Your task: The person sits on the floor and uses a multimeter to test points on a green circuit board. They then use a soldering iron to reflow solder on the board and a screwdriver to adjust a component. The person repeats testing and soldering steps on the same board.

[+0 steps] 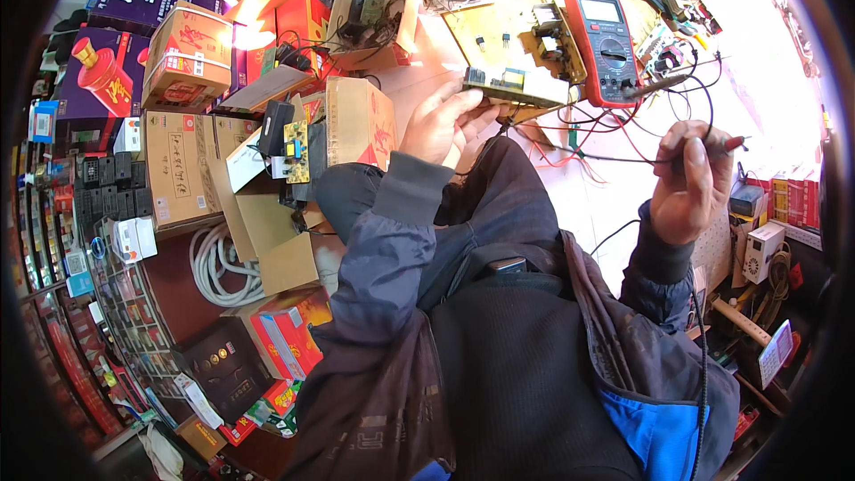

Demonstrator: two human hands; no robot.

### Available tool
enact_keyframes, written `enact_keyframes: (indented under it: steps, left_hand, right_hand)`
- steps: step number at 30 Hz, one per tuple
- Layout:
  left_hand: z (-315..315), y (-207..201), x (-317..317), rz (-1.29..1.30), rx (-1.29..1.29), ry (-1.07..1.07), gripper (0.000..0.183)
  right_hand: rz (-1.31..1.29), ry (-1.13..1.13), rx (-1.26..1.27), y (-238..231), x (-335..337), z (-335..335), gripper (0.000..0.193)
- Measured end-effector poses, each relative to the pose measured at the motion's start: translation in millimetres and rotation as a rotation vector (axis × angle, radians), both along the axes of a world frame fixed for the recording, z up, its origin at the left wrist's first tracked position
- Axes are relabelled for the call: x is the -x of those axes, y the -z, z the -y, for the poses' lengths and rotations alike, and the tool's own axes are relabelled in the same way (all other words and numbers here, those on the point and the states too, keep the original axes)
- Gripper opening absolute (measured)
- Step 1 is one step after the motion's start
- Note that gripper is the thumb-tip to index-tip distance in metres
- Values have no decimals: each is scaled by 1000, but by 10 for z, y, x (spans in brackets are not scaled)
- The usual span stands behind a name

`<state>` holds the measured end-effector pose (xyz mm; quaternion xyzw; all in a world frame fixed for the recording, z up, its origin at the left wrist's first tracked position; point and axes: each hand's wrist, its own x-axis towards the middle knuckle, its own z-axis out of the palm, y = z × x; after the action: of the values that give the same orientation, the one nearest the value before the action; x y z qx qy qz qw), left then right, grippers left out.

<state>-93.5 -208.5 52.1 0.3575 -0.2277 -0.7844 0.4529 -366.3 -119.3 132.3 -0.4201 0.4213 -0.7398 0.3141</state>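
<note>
Circuit board [524,87] and red-ended tool [734,142] held near multimeter [613,52]

Left hand [445,123] grips circuit board by one end, just left of multimeter. Right hand [689,182] curled round red-ended tool, right of and below multimeter. Open carton [374,60] stands farther left of multimeter.
</note>
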Motion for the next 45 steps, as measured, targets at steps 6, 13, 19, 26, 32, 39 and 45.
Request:
enact_keyframes:
  steps: [6, 13, 19, 26, 32, 39, 45]
  left_hand:
    - [168, 73, -19, 307, -15, 81, 35]
    - [129, 95, 53, 435, 86, 40, 38]
    - [-4, 152, 113, 394, 95, -12, 39]
    - [-191, 212, 197, 339, 199, -131, 34]
    - [-310, 367, 237, 584, 518, -219, 22]
    - [-424, 500, 118, 728, 660, -180, 10]
    - [-485, 500, 89, 706, 583, -111, 11]
  right_hand:
    - [-97, -47, -29, -62, 63, -166, 15]
    - [-118, -110, -146, -47, 11, -267, 17]
    - [-165, -157, -160, -47, -25, -275, 16]
    - [-194, -193, -199, -45, -68, -268, 16]
    - [-170, -155, -333, -23, -128, -279, 16]
    - [-30, -266, -385, 192, -158, -278, 14]
    - [-14, -219, -443, 277, -136, -343, 18]
